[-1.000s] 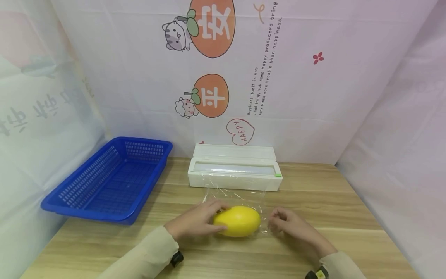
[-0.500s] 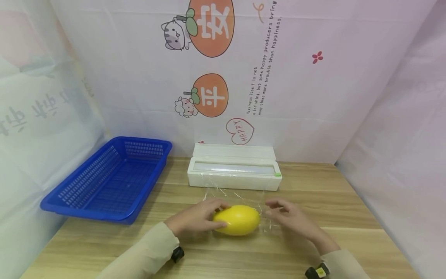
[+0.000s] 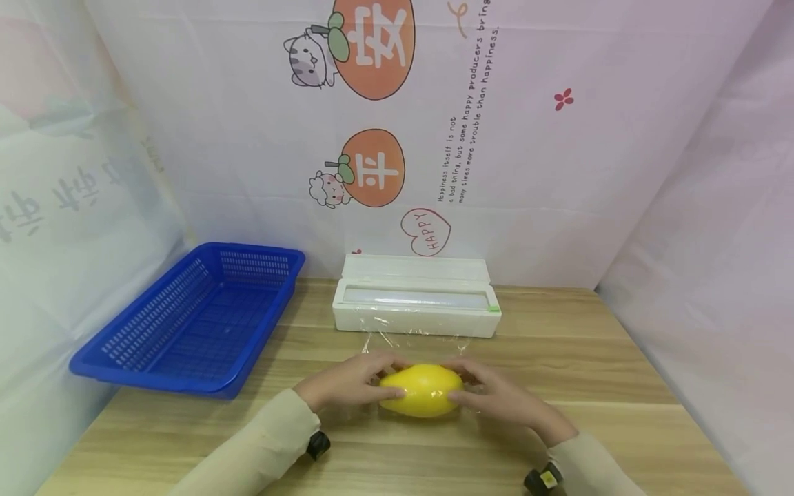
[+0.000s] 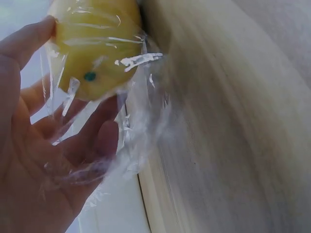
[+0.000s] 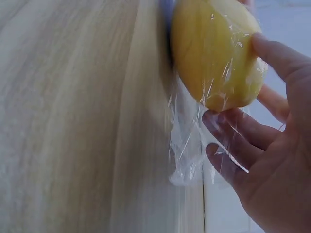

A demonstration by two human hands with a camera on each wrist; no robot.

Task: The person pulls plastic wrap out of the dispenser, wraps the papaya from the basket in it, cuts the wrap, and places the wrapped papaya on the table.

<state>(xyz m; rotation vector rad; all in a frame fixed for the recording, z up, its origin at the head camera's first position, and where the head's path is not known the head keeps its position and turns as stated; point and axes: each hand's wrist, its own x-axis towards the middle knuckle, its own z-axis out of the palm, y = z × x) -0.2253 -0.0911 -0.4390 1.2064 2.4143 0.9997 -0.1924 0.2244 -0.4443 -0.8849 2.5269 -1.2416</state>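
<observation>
Gripping the fruit [image 3: 423, 391] by its ends with left hand [image 3: 352, 381] and right hand [image 3: 501, 395], both loosely curled. Lying lengthwise from palm to palm, about equally near each, with film [image 5: 187, 153] loose toward either palm.

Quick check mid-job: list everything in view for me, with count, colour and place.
Fruit: 1, yellow, between both hands
Clear film: 1 visible stretch, colourless, over the fruit and toward the box
Box: 1, white, lid open, behind the fruit
Roll: 1, pale, inside the box
Tab: 1, green, box's right end
Basket: 1, blue, left side
Table: 1, wood-toned, underneath
Cloth walls: 3, whitish, left, back, right
Wrist devices: 2, black, one per wrist
Sleeves: 2, beige, on the forearms
Left hand: 1, bare, holding the fruit's left end
Right hand: 1, bare, holding its right end
</observation>
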